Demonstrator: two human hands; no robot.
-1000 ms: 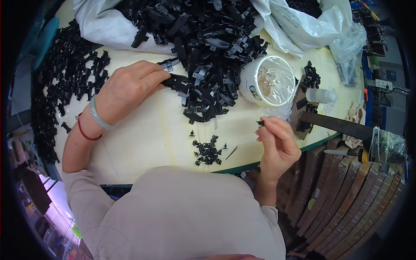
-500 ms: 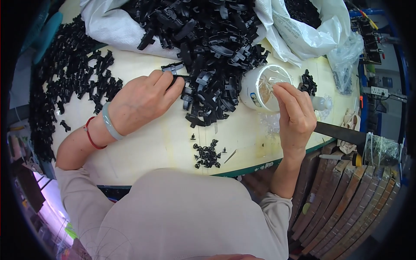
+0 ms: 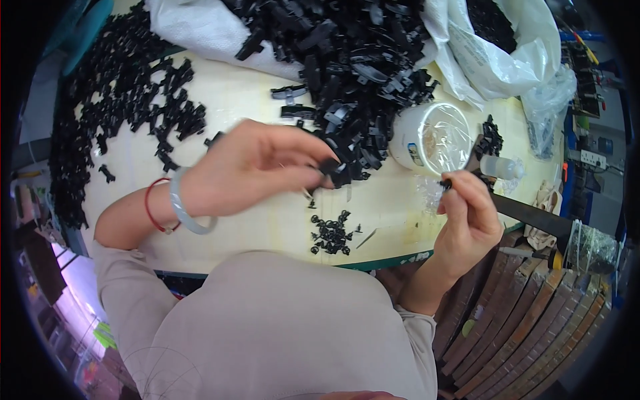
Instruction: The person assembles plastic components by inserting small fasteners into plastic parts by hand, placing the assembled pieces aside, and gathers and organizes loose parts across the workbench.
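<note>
My left hand is closed, thumb and fingers pinching a black plastic part in front of the big heap; motion blurs it somewhat. That heap of curved black plastic parts spills onto the table from a white sack. On the right, my right hand pinches a small black plastic clip between thumb and fingertips. Just beyond it stands a white tub with clear plastic film inside. Several loose small black clips lie near the table's front edge.
More black parts spread across the left of the table. At the back are a white woven sack and a white plastic bag. A small white bottle and a dark bar are on the right.
My right hand has drawn back from the tub toward me and now pinches a small clip. My left hand has left the heap's edge and come nearer with a black part. The view has shifted slightly.
</note>
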